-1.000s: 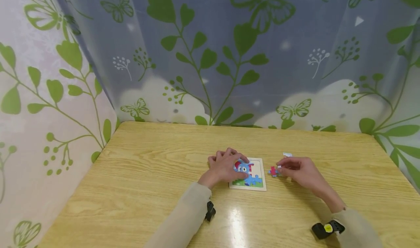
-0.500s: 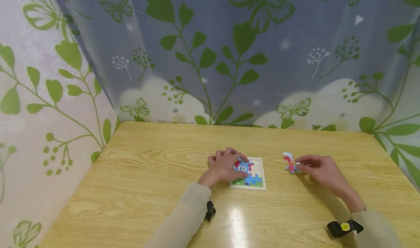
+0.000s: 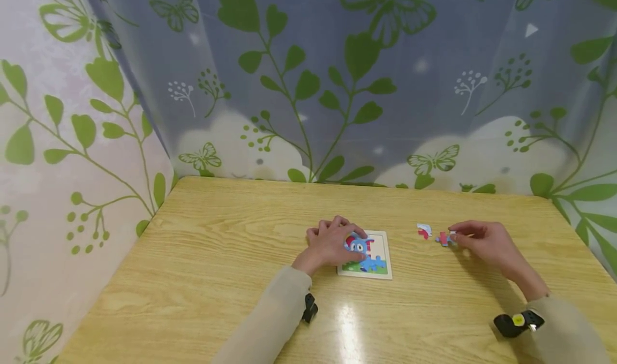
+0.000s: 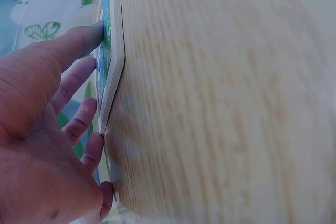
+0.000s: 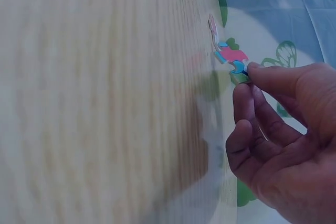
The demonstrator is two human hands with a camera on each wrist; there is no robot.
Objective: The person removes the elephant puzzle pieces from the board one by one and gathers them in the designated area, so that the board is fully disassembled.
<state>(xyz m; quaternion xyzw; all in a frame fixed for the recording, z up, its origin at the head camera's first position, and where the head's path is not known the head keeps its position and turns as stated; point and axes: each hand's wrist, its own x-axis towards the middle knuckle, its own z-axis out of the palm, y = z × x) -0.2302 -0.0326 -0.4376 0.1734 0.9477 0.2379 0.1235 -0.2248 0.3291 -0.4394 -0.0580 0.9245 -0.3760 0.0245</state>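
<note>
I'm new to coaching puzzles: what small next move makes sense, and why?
Probably bring the red-and-blue piece to the puzzle board: the right hand pinches it, while the board, touched by the left hand, shows an unfilled patch.

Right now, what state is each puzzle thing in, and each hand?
Puzzle: partly filled, upper right bare
Red-and-white piece: loose, lying on the table
Red-and-blue piece: pinched, away from the puzzle
Left hand: resting on the puzzle
Right hand: pinching the red-and-blue piece
</note>
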